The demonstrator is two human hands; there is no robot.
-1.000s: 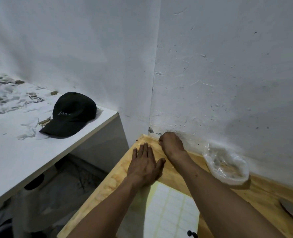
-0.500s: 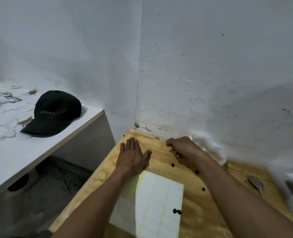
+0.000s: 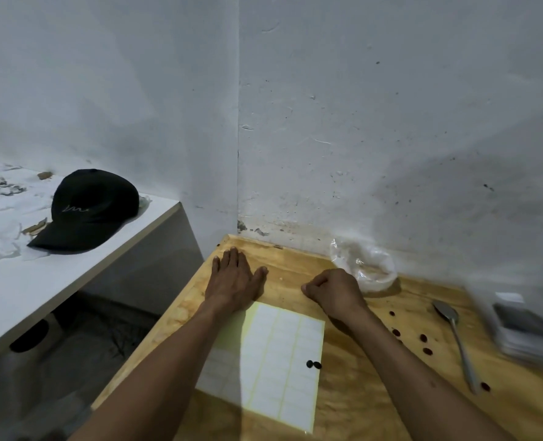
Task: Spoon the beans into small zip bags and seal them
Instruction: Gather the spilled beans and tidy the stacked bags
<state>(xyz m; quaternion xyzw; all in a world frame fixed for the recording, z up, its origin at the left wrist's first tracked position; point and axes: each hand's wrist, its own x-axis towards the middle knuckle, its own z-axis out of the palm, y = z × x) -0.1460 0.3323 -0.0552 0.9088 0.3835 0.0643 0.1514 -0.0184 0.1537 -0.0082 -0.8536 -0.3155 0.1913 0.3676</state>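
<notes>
Right hand [image 3: 333, 292] drawn back fisted, left hand [image 3: 235, 281] flat

Blurred beyond identification: pale stacked object [image 3: 527, 326] right of the spoon [image 3: 454, 338], cut off by the frame edge. Hidden inside the curled right hand [image 3: 335, 294]: any contents. Obscured by the crumpled clear bag [image 3: 364, 265] beyond the spoon: its contents. Covered by the left forearm: near corner of the label sheet [image 3: 270, 361].
</notes>
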